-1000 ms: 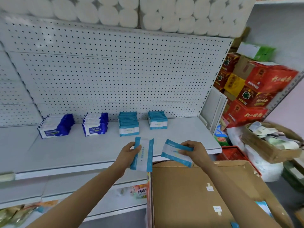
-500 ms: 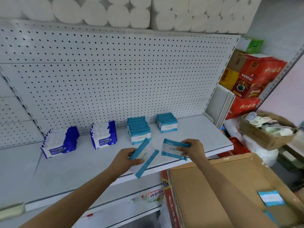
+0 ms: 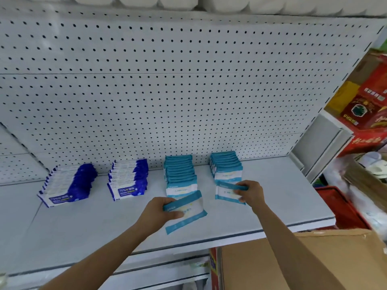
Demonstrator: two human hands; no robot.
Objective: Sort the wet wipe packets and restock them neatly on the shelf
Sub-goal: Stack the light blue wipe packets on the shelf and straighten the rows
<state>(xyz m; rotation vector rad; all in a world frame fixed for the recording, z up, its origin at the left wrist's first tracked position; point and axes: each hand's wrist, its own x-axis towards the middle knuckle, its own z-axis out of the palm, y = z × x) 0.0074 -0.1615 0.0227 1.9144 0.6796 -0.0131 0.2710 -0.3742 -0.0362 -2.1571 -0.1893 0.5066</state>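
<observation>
Looking down at the pale grey metal shelf [image 3: 272, 206], we see our left hand [image 3: 159, 212] gripping a flat teal-and-white wet wipe packet [image 3: 186, 212], thumb on top and fingers underneath, held tilted over the shelf in front of the left teal row of packets [image 3: 180, 174]. Our right hand [image 3: 250, 193] pinches a second teal-and-white packet [image 3: 228, 192] by its right end, holding it upright at the front of the right teal row of packets [image 3: 226, 166]; whether it touches the row's front packet we cannot tell. Both teal rows stand near the shelf's back edge, against the white perforated back panel [image 3: 167, 91]. Further left along that edge stand two rows of dark blue-and-white wipe packs [image 3: 127, 181] and [image 3: 69, 185]. A brown cardboard box [image 3: 272, 264] sits below the shelf's front right corner, and red printed cartons [image 3: 368, 114] are stacked beyond the shelf's right end.
</observation>
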